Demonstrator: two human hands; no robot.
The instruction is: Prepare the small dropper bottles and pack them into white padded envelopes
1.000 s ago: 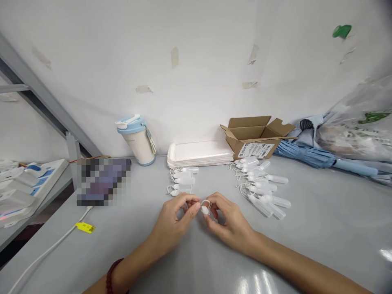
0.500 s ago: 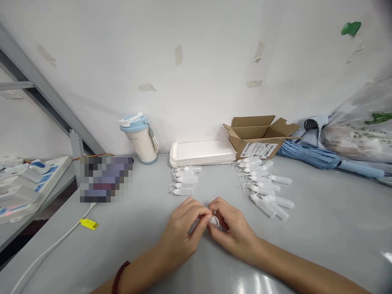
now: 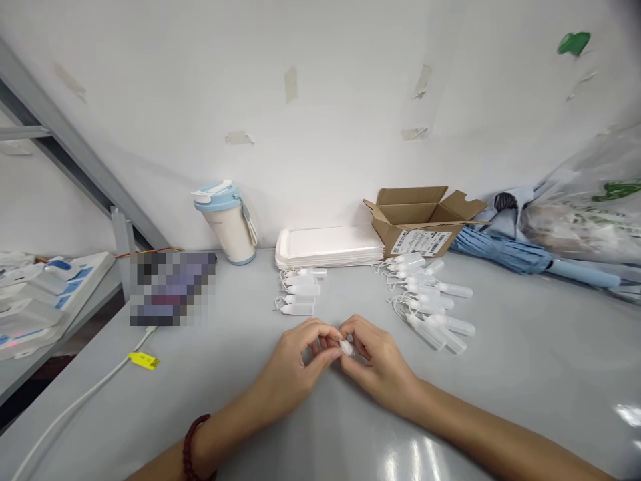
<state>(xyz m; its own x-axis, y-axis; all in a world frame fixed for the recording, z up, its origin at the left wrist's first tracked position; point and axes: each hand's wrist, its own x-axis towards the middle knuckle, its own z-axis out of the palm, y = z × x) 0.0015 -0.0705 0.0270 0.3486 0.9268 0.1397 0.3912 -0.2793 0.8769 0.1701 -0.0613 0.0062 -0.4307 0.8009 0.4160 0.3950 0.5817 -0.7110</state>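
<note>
My left hand point(image 3: 295, 364) and my right hand point(image 3: 378, 364) meet over the grey table point(image 3: 525, 347), fingers pinched together on one small clear plastic vial with a white cap point(image 3: 345, 347). Most of the vial is hidden by my fingers. Just beyond my left hand lies a short row of capped vials point(image 3: 299, 290). A larger loose heap of vials point(image 3: 431, 300) lies beyond my right hand. A red bead bracelet point(image 3: 193, 451) sits on my left wrist.
Against the wall stand a blue-lidded cup point(image 3: 228, 224), a stack of white trays point(image 3: 330, 247) and an open cardboard box point(image 3: 423, 220). A folded blue umbrella point(image 3: 521, 257) and plastic bags lie at right. A white cable with a yellow tag point(image 3: 143, 361) runs at left.
The cap's loop stood open between my fingers a second ago; now both hands are pinched tighter round the vial and sit slightly farther right. The view has shifted a little.
</note>
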